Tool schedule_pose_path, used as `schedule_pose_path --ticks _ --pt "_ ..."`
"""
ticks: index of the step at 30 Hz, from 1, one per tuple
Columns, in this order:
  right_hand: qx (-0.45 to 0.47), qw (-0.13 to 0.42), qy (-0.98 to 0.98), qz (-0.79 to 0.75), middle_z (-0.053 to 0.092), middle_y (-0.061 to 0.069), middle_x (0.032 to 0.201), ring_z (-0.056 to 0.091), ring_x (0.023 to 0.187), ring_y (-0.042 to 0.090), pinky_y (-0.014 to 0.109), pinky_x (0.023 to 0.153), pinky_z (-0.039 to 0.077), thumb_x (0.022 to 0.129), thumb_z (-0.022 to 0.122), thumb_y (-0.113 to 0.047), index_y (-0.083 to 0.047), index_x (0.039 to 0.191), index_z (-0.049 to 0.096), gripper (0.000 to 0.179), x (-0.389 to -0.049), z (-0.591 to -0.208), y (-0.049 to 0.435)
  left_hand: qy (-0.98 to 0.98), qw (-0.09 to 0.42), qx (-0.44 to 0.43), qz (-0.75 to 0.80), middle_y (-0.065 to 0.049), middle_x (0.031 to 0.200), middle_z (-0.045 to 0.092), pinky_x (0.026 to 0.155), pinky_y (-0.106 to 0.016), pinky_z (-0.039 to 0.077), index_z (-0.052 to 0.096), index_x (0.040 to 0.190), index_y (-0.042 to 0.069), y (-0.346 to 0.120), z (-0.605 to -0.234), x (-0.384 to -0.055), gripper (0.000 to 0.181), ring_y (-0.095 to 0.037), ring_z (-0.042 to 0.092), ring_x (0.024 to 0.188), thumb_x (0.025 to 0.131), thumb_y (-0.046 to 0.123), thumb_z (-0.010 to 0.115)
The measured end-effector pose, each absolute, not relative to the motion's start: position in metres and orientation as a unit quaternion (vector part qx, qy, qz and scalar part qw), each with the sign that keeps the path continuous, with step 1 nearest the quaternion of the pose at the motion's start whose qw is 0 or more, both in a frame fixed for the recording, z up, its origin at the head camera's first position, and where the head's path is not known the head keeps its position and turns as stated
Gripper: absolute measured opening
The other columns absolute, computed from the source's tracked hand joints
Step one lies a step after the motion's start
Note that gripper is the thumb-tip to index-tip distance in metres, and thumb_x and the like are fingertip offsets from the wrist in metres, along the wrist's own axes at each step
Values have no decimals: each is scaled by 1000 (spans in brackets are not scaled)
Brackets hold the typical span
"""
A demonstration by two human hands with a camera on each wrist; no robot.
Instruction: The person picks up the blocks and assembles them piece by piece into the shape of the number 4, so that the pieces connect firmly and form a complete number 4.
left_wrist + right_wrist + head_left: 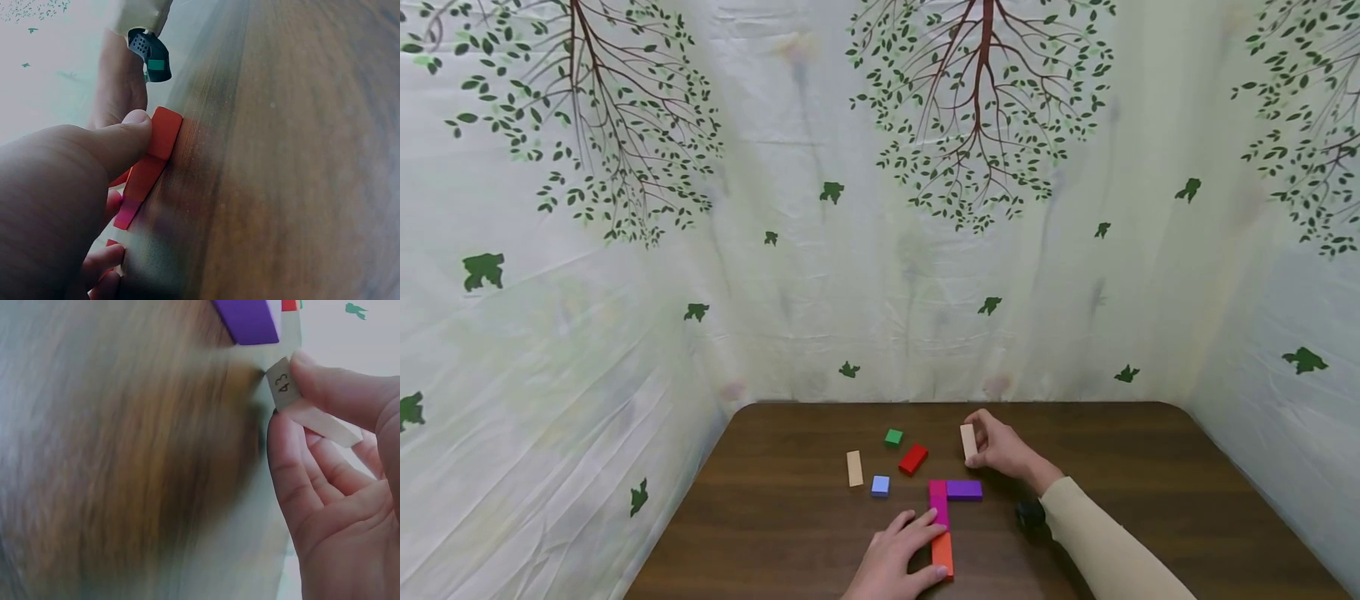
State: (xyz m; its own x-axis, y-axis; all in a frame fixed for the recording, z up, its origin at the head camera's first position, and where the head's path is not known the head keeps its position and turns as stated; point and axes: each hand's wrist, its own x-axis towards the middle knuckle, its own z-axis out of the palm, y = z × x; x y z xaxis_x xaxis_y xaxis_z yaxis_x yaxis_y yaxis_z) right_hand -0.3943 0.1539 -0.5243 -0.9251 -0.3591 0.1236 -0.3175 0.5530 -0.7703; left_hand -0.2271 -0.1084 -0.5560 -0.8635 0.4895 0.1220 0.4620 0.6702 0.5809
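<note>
My left hand (895, 557) rests against an upright row of blocks, its thumb on the orange block (943, 558) and a fingertip by the magenta block (939, 506). In the left wrist view the thumb lies along the orange block (165, 134). A purple block (964, 491) extends right from the row's far end. Farther back, my right hand (1000, 448) pinches a plain wooden block (968, 444) between thumb and fingers. In the right wrist view that wooden block (285, 387) shows "43" on its end, and the purple block (253, 322) is nearby.
Left of the row are a red block (913, 459), a green block (893, 437), a blue block (881, 487) and another plain wooden block (854, 468). The brown table (760, 517) ends at a cloth backdrop (917, 333) printed with trees and leaves.
</note>
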Motion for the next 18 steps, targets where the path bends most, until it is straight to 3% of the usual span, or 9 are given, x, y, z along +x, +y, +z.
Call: schedule_pose_path --ticks 8,18 --pt "-172 8 881 -440 61 5 83 58 70 20 36 63 49 86 80 -7 -12 126 54 48 -391 -518 148 914 33 252 315 14 153 44 97 -59 37 56 141 40 -108 -556 -227 56 -31 38 141 92 65 58" --pt "-182 -12 882 -435 61 2 82 57 70 18 35 63 50 88 78 -7 -15 126 58 44 -385 -520 138 915 28 253 314 14 153 44 97 -60 37 57 141 39 -109 -555 -227 56 -31 38 141 92 65 59"
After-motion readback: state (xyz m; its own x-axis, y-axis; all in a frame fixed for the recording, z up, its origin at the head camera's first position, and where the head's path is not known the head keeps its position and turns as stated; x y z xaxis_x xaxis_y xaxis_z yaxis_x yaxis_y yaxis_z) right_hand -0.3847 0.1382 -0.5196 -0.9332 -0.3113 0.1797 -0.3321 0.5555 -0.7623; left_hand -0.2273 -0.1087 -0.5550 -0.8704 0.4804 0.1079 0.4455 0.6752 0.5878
